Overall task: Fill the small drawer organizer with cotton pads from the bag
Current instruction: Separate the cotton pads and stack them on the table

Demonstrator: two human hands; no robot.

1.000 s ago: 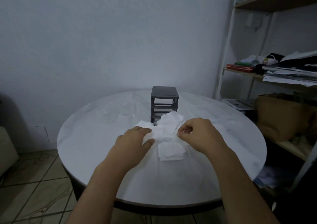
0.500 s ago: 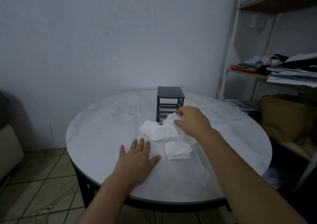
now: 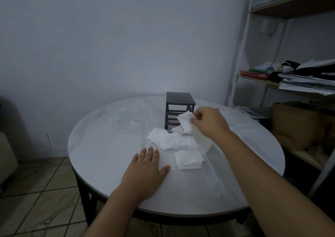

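Pinching a white square cotton pad between thumb and curled fingers, the person's right hand hovers above the round, pale marble-patterned tabletop, just in front of the small dark grey drawer organizer, whose open frame stands upright near the table's far side. The right forearm reaches in from the lower right, wrist bent slightly down. The left hand lies palm-down on the tabletop, fingers straight and spread a little, thumb out to the right, holding nothing; its forearm comes up from the bottom edge. Between the two hands a loose heap of white cotton pads sprawls on the surface, touching the organizer's base. Nearer the camera, a clear plastic tray lies flat, with a small stack of square pads at its far end. A pale bulk sits under the right wrist; whether it is the bag cannot be told. Left of the organizer rest faint clear plastic pieces. A light-framed shelf unit stacked with papers stands at right.
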